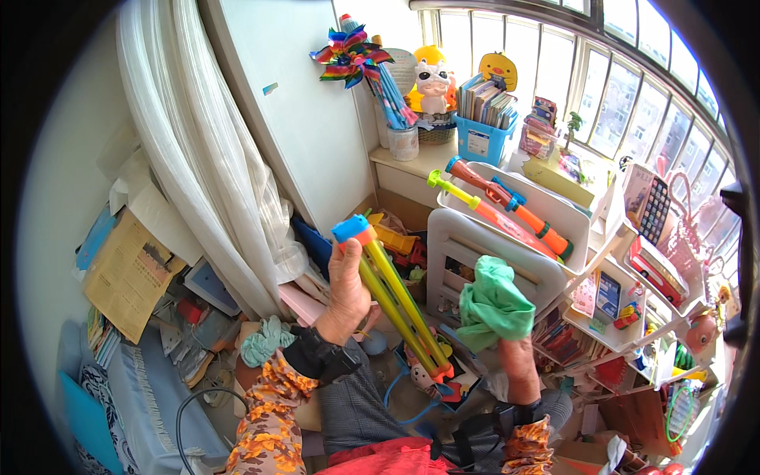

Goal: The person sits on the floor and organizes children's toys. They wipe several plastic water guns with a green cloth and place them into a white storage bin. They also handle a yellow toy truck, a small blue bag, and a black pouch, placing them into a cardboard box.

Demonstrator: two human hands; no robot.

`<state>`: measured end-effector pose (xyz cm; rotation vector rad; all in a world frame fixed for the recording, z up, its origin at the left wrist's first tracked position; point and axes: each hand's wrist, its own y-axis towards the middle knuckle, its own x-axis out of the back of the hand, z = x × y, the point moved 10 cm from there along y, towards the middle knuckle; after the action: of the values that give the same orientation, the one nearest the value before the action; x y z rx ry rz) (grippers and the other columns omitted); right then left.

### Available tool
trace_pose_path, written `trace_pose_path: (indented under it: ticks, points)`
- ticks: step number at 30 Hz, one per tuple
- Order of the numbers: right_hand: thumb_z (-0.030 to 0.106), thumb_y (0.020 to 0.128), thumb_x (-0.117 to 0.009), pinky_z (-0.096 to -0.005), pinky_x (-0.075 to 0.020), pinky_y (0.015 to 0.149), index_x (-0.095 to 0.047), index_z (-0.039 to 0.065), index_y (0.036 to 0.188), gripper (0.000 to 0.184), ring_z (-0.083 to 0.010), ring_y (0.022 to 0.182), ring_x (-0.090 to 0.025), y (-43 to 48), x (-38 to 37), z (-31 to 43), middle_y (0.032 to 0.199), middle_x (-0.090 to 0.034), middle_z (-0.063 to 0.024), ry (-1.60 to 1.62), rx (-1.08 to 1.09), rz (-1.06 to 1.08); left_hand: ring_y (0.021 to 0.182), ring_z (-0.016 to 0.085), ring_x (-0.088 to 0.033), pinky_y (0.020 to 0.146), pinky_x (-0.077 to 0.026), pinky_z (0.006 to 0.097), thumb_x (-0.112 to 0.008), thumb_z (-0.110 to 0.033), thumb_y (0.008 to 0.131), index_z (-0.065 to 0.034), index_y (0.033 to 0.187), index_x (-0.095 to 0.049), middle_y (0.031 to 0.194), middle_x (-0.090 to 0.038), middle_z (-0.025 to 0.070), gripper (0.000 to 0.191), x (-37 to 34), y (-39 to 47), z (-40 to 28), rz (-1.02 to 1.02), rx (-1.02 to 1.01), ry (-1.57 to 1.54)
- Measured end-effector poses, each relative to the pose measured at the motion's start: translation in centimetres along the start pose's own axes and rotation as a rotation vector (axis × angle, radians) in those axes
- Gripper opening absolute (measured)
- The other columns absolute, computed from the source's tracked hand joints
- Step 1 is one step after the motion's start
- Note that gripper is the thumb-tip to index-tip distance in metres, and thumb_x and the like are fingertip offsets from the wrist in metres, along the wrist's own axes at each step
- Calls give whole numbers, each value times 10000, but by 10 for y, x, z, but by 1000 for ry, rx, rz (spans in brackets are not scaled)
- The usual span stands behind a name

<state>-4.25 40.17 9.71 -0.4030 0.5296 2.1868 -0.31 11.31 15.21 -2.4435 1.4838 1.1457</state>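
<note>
My left hand (345, 292) grips a toy (399, 291) with two yellow-green plastic tubes near its blue and orange end. The toy slants down to the right, and its orange lower end hangs over a box of toys (454, 389). Bunched in my right hand (518, 361) is a green cloth (497, 301), which hides most of the fingers. The cloth is apart from the toy, in front of a grey-white plastic frame (442, 237). A second, paler green cloth (267, 341) lies beside my left forearm.
A white bin (579, 228) at the back holds two long toy guns (510, 208). Shelves with bins (611, 332) crowd the right side. White curtains (196, 148) hang at left, above newspaper (127, 273). A blue book basket (484, 139) stands on the windowsill.
</note>
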Motion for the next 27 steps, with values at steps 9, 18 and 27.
trace_pose_path:
  ticks: [9,18,27]
  points:
    - [141,896,-641,-365,-451,964,-359,-20,1423,619,-341,1180,-563,2,-48,-3,1343,-496,-217,-825,419,-116,1071,96,-520,962,-421,272,-671,-383,914,-102,1263,-524,1138,-570,-19,471,-81,-95,86,283,236,73]
    - [435,988,-456,-369,-443,964,-540,-7,1239,516,-239,1105,-574,-26,8,27,1244,-576,-122,-205,314,-271,1117,172,-475,969,-379,283,-705,-233,891,-89,1288,-540,1214,-488,73,453,-122,-131,57,733,93,291]
    - [218,879,-622,-402,-481,905,-644,20,1094,293,-359,1030,-612,-33,-66,74,1170,-612,-181,-844,665,5,998,142,-525,905,-425,283,-620,-328,949,-22,1295,-426,1093,-540,60,501,-113,-133,72,593,140,324]
